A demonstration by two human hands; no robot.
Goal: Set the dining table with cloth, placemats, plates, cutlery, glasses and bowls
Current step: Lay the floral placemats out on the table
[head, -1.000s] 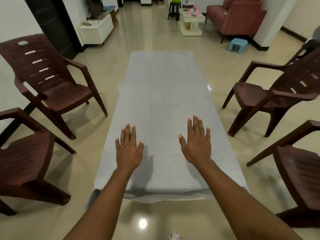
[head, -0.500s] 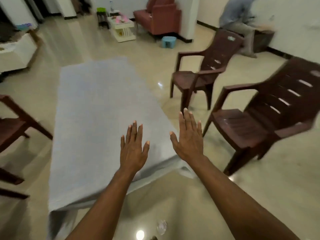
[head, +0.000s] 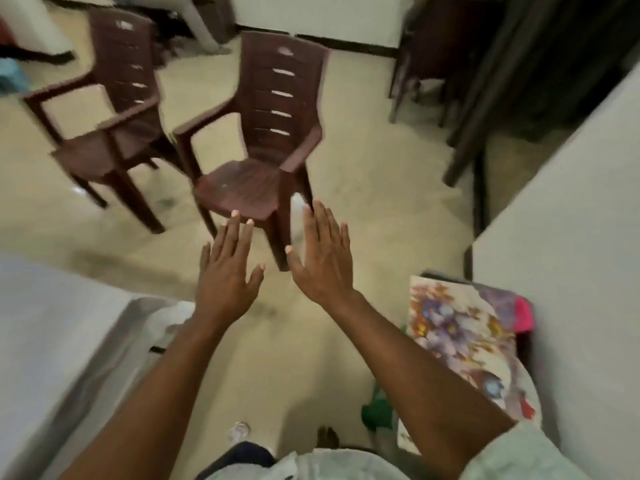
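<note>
Both hands hung empty with fingers spread over bare floor, the left hand (head: pixel 227 284) beside the right hand (head: pixel 323 263), and the floral placemats (head: pixel 460 336) lay near right, closer to the right hand, cloth (head: pixel 52 341) already on.
</note>
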